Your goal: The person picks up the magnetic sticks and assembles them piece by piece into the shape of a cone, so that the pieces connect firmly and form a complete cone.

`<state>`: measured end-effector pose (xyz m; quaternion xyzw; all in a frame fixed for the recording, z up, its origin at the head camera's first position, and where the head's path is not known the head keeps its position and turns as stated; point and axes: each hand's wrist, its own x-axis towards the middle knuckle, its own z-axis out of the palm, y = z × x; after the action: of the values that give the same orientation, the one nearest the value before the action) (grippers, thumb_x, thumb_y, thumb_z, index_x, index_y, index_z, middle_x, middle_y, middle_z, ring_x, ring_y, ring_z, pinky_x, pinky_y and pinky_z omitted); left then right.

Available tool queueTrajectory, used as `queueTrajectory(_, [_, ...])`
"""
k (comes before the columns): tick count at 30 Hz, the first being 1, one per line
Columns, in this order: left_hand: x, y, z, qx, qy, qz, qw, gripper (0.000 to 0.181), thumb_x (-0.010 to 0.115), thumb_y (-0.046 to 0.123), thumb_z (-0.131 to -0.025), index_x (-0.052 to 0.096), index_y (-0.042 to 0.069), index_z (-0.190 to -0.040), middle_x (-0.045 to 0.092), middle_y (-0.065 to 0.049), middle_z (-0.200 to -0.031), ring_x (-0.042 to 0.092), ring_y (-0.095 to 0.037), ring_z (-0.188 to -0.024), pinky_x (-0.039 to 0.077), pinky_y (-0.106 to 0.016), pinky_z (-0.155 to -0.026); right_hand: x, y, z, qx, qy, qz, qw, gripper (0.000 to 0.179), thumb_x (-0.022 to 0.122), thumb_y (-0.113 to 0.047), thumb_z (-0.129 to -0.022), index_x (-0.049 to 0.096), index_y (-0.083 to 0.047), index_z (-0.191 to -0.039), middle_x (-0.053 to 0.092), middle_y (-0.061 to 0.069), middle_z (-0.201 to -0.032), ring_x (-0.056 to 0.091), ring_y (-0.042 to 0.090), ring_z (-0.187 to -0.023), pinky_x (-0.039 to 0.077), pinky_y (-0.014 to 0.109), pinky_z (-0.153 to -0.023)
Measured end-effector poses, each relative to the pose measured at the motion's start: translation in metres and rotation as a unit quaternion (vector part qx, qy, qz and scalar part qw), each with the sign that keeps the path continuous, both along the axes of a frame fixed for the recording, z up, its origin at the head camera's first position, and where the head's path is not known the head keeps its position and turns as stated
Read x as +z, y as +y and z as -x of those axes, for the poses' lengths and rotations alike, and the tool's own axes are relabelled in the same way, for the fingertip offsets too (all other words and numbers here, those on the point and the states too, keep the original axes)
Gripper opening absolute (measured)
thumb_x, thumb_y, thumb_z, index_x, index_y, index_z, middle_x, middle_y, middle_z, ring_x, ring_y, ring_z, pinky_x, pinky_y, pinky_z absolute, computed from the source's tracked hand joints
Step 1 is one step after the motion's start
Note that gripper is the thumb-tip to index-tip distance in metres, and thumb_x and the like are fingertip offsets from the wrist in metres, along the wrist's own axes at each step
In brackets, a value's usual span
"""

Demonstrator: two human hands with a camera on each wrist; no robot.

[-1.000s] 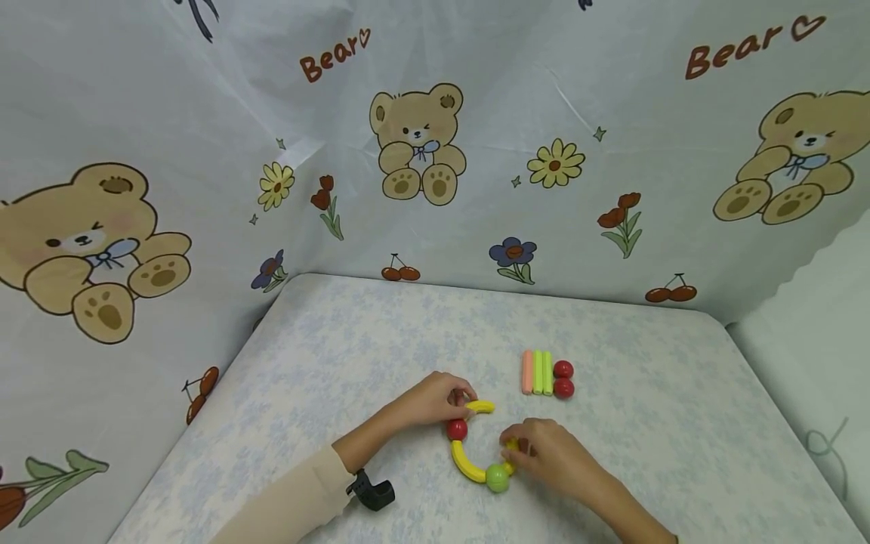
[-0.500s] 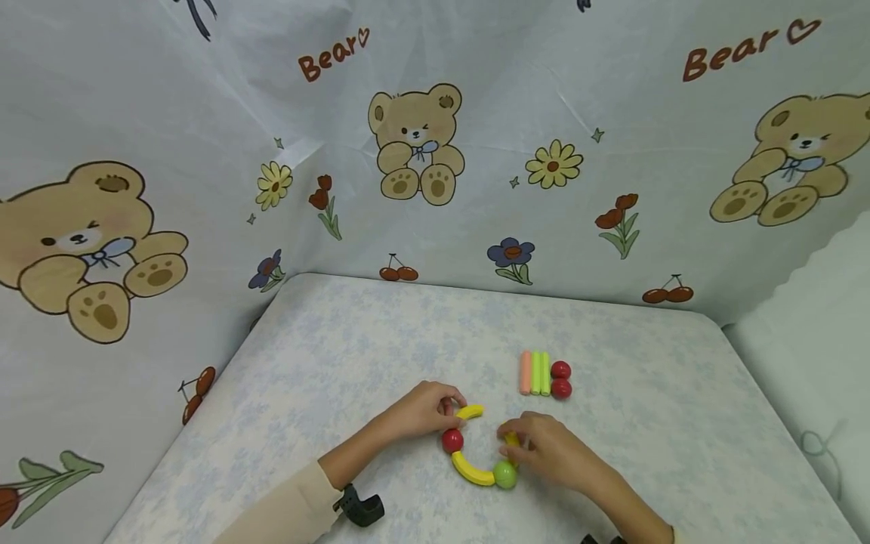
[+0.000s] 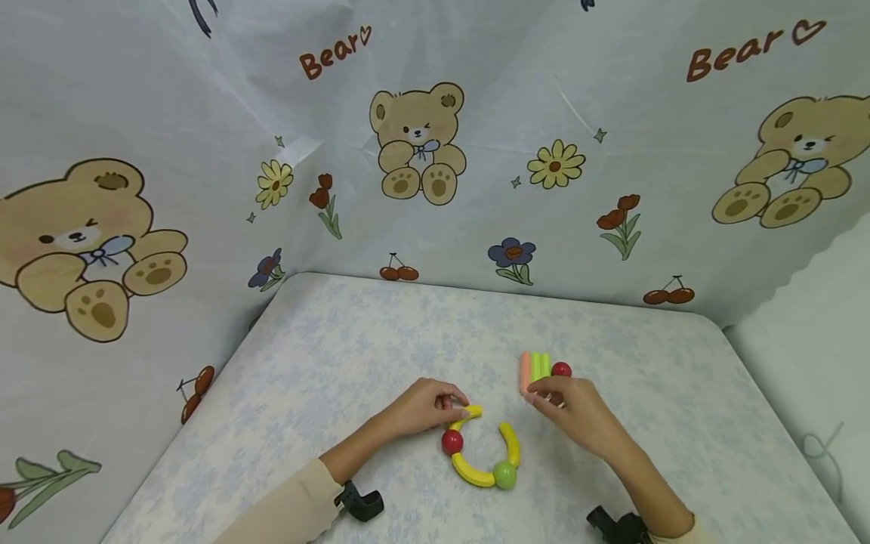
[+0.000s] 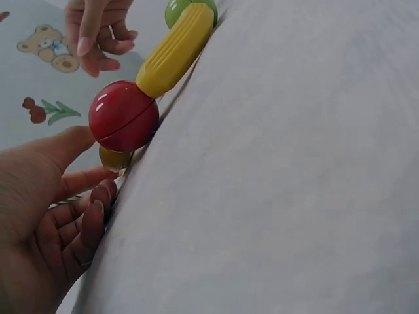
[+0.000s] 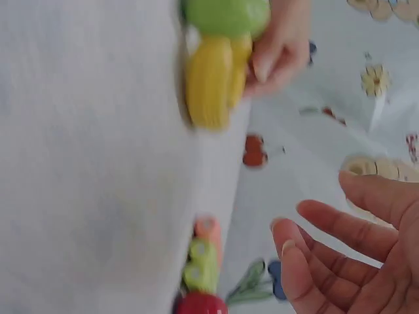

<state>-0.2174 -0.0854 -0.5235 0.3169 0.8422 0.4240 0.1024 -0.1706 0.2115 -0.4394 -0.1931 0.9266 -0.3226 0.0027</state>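
On the table, an open ring is made of curved yellow rods, a red ball and a green ball. My left hand pinches the upper-left curved yellow rod, which joins the red ball. In the left wrist view, the thumb lies against the red ball. A third yellow rod curves up from the green ball, its top end free. My right hand hovers at the near end of the straight rods, partly covering them. The right wrist view shows its fingers spread, with nothing between them.
Beyond the ring lie a straight orange rod and two straight light-green rods side by side. A red ball sits next to them; another is mostly hidden by the right hand. A bear-print cloth hangs behind the table.
My right hand has let go of the right-hand curved yellow rod and moved up and away to the straight rods. My left hand's rod and red ball shifted slightly left and nearer.
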Motion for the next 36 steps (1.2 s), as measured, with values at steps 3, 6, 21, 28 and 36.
queueTrajectory(3, [-0.002,0.001,-0.001,0.007,0.008,0.001,0.9999,0.023,0.076,0.039,-0.092,0.078,0.022,-0.106,0.062,0.013,-0.07,0.052,-0.004,-0.057,0.044,-0.02,-0.053,0.004,0.018,0.013,-0.046,0.019,-0.015,0.9987,0.02,0.076,-0.014,-0.093,0.075,-0.002,-0.108,0.07,-0.002,-0.085,0.061,0.013,-0.074,0.05,0.025,-0.058])
queueTrajectory(6, [-0.003,0.003,-0.002,0.018,0.014,0.008,0.9997,0.025,0.078,0.043,-0.09,0.078,0.023,-0.105,0.061,0.014,-0.069,0.052,-0.003,-0.057,0.043,-0.02,-0.053,0.004,0.033,0.024,-0.076,0.007,-0.036,0.9964,0.025,0.078,-0.015,-0.091,0.074,0.0,-0.11,0.07,0.003,-0.089,0.063,0.017,-0.077,0.052,0.027,-0.058])
queueTrajectory(21, [-0.004,0.007,-0.008,0.039,0.017,0.027,0.9987,0.02,0.081,0.034,-0.088,0.077,0.022,-0.103,0.058,0.014,-0.069,0.048,-0.002,-0.055,0.041,-0.019,-0.053,-0.025,0.049,0.039,-0.09,-0.061,-0.107,0.9884,0.036,0.085,-0.022,-0.084,0.074,0.001,-0.11,0.067,0.004,-0.085,0.058,0.019,-0.076,0.05,0.034,-0.062])
queueTrajectory(28, [-0.005,0.006,-0.008,0.041,0.021,0.028,0.9986,0.019,0.081,0.034,-0.089,0.077,0.022,-0.103,0.058,0.014,-0.069,0.048,-0.002,-0.054,0.041,-0.019,-0.053,-0.03,0.047,0.039,-0.074,-0.05,-0.11,0.99,0.032,0.085,-0.019,-0.084,0.073,0.001,-0.106,0.068,0.005,-0.084,0.06,0.018,-0.075,0.053,0.035,-0.061])
queueTrajectory(36, [-0.001,0.005,-0.007,0.04,0.024,0.022,0.9986,0.018,0.081,0.033,-0.089,0.077,0.021,-0.103,0.058,0.014,-0.069,0.049,-0.002,-0.055,0.041,-0.019,-0.053,-0.017,0.043,0.037,-0.061,-0.035,-0.11,0.9914,0.03,0.084,-0.018,-0.084,0.073,0.0,-0.106,0.069,0.004,-0.083,0.06,0.018,-0.073,0.051,0.033,-0.059])
